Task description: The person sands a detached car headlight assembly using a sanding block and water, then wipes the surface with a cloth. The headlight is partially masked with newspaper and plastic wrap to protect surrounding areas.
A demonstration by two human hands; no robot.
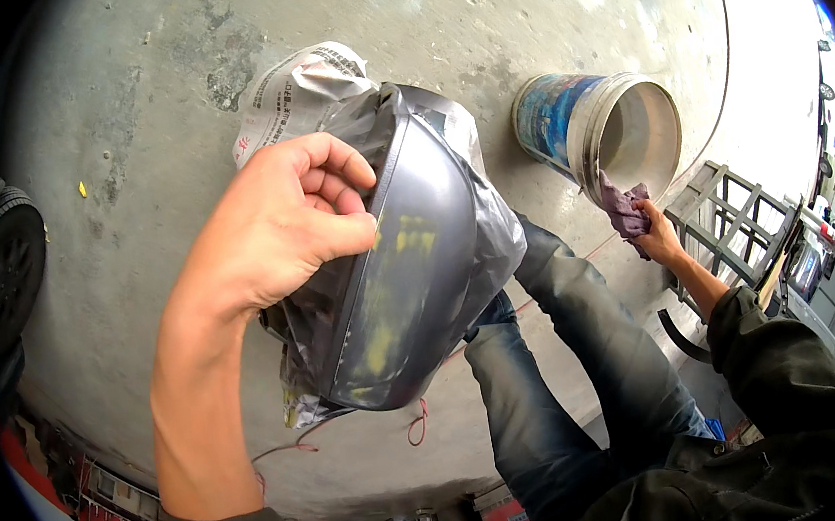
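Observation:
A grey car mirror housing (408, 261), dull with yellowish sanded patches, stands in the middle, wrapped around its edges in thin plastic film (504, 237) and printed paper (306, 95). My left hand (297, 212) is at its left edge, fingers curled and thumb tip against the rim. What lies behind those fingers is hidden. Out to the right, my right hand (658, 234) grips a crumpled purple cloth (626, 208) at the rim of a whitish bucket (549, 117) with a blue label. The bucket's mouth faces right.
A grey metal rack (730, 220) stands beyond my right hand, close to the bucket. A car wheel (6, 270) is at the far left. Thin red cord (418, 426) lies on the concrete floor (150, 95). A dark hose (724, 20) runs at upper right.

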